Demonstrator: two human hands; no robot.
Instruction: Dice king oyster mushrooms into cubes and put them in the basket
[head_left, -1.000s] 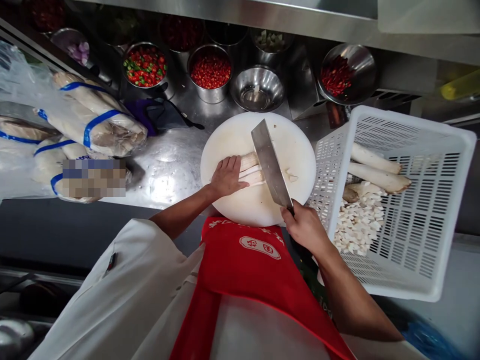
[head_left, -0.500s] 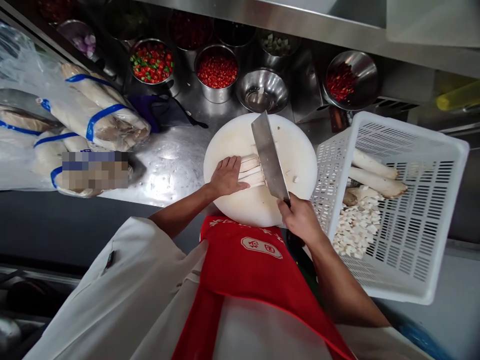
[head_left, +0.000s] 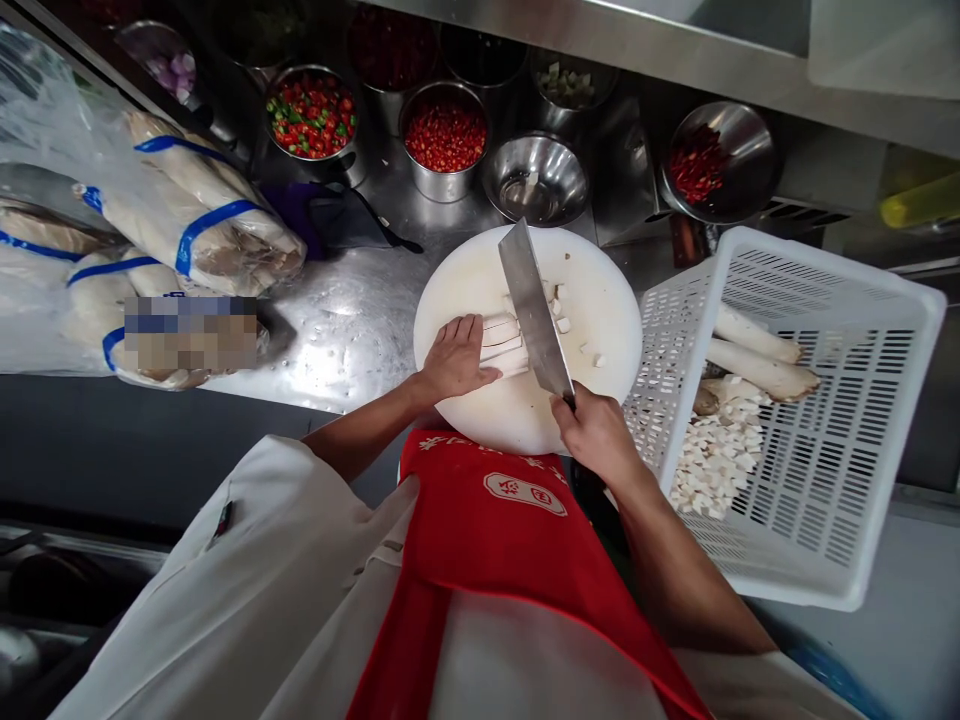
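On the round white cutting board (head_left: 480, 420), my left hand (head_left: 454, 360) presses down on a bundle of pale king oyster mushroom strips (head_left: 504, 343), its fingers together over their left end. My right hand (head_left: 600, 432) grips a cleaver (head_left: 534, 310) by the handle. The blade stands just right of the strips' cut end, its tip pointing away from me. Small white mushroom cubes (head_left: 562, 324) lie beyond the blade on the board. The blade hides part of the cut pieces.
At right, a white plastic basket (head_left: 832, 590) holds whole mushrooms (head_left: 765, 368) and a heap of diced mushroom (head_left: 720, 450). Bagged mushrooms (head_left: 225, 235) lie at left. Behind the board stand bowls of chopped chillies (head_left: 445, 138) and a steel bowl (head_left: 538, 180) with a small white piece inside.
More cut cubes show right of the blade, and the bundle of strips looks slightly shorter. Both hands keep their grips; the whole view has shifted slightly.
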